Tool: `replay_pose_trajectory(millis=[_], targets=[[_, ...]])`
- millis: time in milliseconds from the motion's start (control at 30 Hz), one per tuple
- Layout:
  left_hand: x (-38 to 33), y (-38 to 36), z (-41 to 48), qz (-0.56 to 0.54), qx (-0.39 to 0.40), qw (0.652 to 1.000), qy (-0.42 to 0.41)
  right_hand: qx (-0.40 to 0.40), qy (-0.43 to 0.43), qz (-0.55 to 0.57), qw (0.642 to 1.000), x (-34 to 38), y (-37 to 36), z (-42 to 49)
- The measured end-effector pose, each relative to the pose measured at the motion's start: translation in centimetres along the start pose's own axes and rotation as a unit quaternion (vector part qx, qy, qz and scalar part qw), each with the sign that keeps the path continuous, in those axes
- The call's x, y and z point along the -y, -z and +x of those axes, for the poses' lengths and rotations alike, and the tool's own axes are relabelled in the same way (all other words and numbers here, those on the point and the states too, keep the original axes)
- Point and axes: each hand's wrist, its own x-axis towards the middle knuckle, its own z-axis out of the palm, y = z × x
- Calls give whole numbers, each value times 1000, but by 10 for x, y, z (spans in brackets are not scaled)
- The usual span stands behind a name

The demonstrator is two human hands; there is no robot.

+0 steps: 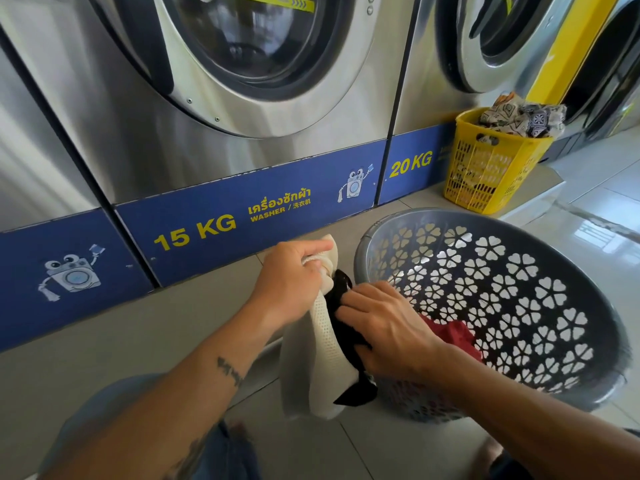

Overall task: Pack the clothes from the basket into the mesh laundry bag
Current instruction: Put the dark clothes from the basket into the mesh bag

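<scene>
Below "15 KG WASHER" [195, 232] | left hand [294, 278] grips mesh bag [320, 344] | right hand [384, 327] grips garment [341, 287]

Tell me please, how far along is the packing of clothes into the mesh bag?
Done: nothing can be confirmed, because the bag's inside is hidden. In hand: the left hand grips the bag at its mouth, and the right hand holds a black garment at the opening. To do: a red garment lies in the grey basket.
</scene>
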Motion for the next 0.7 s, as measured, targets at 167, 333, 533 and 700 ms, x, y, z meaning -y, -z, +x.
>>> replay_pose_trajectory(millis=[167, 333, 533, 700], targets=[[1, 9, -24, -98, 47, 994, -5, -38, 67, 23, 997, 18, 5, -3], [40, 14, -54, -133, 36, 990, 37, 102, 70, 18, 992, 34, -8, -4], [124, 23, -68, 114, 100, 973, 174, 275, -18, 63, 959, 65, -68, -16], [132, 17, -51, 170, 114, 965, 165, 237, -45, 97, 966, 75, -92, -9]])
